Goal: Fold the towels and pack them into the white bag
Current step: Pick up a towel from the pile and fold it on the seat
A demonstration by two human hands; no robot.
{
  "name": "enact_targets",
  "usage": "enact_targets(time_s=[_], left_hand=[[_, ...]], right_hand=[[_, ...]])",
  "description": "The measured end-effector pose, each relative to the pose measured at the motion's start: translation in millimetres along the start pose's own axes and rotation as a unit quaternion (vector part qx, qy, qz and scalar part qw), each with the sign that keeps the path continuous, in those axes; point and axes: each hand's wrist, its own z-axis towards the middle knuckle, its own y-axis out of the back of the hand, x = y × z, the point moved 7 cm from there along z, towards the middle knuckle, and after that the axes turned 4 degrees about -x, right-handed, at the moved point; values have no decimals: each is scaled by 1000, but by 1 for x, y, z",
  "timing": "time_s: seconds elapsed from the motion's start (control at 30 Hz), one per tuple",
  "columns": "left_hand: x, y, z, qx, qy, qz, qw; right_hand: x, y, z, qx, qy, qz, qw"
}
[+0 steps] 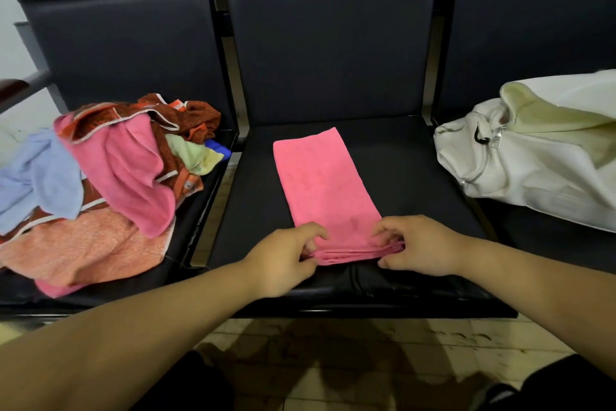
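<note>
Pink towel point(325, 184): folded into a long narrow strip. It lies flat on the middle seat point(416, 177) of a row of three dark padded seats. One short end points toward the backrest and the other is at the front edge.

Head view, hidden or unclear items:
- The near end of the strip shows several stacked layers. Their number cannot be counted under the fingers.
- The left hand point(283, 260) pinches the near left corner of the layers between thumb and curled fingers.
- The right hand point(420, 245) grips the near right corner, with fingers curled over the top and the thumb at the edge below.
- Both forearms are cut off by the lower frame edge.
- The white bag point(533, 170) lies slumped on the right seat point(550, 234), well apart from the strip. Its right part is cut off by the frame edge. Its mouth gapes and shows a pale cream lining.
- A metal zip pull point(496, 141) hangs at the opening. Any marking on it is too small to read.

Head view, counts:
- One heap of unfolded towels point(110, 177) lies on the left seat point(133, 294).
- Five colours show in the heap: light blue, pink, brown-orange patterned, pale yellow-green and peach.
- The exact number of towels cannot be told, since they overlap.
- One small blue object point(220, 148) shows behind the heap, mostly hidden.
- Hands: two.
- Bags: one.
</note>
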Motion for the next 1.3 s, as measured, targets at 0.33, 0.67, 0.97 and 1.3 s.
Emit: enact_targets(time_s=[0.33, 0.67, 0.97, 1.3], left_hand=[[7, 53, -14, 11, 54, -280, 958], [30, 114, 36, -157, 83, -358, 917], [85, 101, 108, -212, 150, -308, 915], [115, 84, 141, -271, 187, -80, 941]], right_hand=[[50, 18, -6, -40, 42, 129, 990], [60, 71, 48, -191, 7, 254, 948], [23, 62, 122, -223, -70, 246, 941], [-27, 33, 167, -255, -147, 268, 917]])
